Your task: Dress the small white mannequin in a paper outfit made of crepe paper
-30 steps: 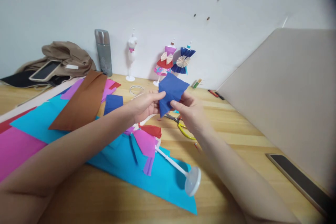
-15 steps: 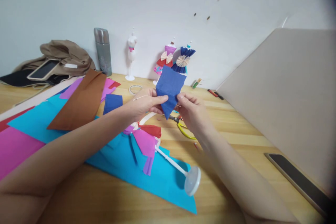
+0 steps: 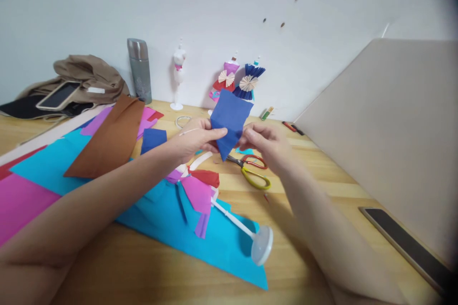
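My left hand (image 3: 200,137) pinches a blue piece of crepe paper (image 3: 231,116), its thumb lying across the front. The paper is held up above the table, one corner pointing down. At its lower right edge, the closed fingertips of my right hand (image 3: 265,143) meet the paper; the exact grip is partly hidden. Below my hands, a white mini dress form (image 3: 234,221) in pink, purple, red and blue paper lies on its side on a turquoise sheet (image 3: 200,248). Scissors (image 3: 255,178) with red and yellow handles rest under my right hand.
Brown paper (image 3: 107,143) and other coloured sheets lie at left, near a blue square (image 3: 153,139). Behind stand a flask (image 3: 140,74), a bare dress form (image 3: 178,69) and two dressed ones (image 3: 226,78). A phone (image 3: 400,243) lies right, beside a partition (image 3: 386,119).
My right hand has shifted slightly right along the paper's edge, uncovering more of the scissors' handles. My left hand and the blue paper have barely moved.
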Tool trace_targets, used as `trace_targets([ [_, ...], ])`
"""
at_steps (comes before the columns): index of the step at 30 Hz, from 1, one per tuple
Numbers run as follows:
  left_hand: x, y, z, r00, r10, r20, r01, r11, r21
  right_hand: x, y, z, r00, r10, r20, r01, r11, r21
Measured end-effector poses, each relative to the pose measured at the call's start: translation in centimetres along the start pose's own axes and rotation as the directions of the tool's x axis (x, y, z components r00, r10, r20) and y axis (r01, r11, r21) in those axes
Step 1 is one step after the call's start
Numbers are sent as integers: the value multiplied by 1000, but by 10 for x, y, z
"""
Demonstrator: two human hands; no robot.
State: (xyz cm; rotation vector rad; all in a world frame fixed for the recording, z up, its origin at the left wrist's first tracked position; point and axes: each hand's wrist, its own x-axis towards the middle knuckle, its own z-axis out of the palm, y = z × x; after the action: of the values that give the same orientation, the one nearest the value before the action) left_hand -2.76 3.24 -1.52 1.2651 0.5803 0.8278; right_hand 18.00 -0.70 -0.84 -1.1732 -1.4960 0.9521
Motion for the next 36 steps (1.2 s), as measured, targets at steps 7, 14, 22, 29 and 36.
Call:
trace_targets([
  [7, 4, 11, -16, 997, 18, -70, -17, 1000, 9, 0, 29, -47, 919, 346, 189, -12, 505, -863],
  [14, 4, 18, -20, 994, 57, -93, -64, 996, -68, -13, 63, -41, 900, 365, 238, 50, 456, -888],
  [22, 4, 19, -20, 993, 45, -110, -53, 996, -65, -17, 45, -53, 931, 174, 321, 83, 757, -649],
  [29, 3, 23, -21, 989, 22, -149, -33, 997, -75, -12, 42, -51, 978, 30, 207, 72, 879, -472],
  [36, 4, 24, -23, 989, 37, -143, -49, 995, -83, -18, 40, -52, 892, 115, 437, -48, 986, -161],
])
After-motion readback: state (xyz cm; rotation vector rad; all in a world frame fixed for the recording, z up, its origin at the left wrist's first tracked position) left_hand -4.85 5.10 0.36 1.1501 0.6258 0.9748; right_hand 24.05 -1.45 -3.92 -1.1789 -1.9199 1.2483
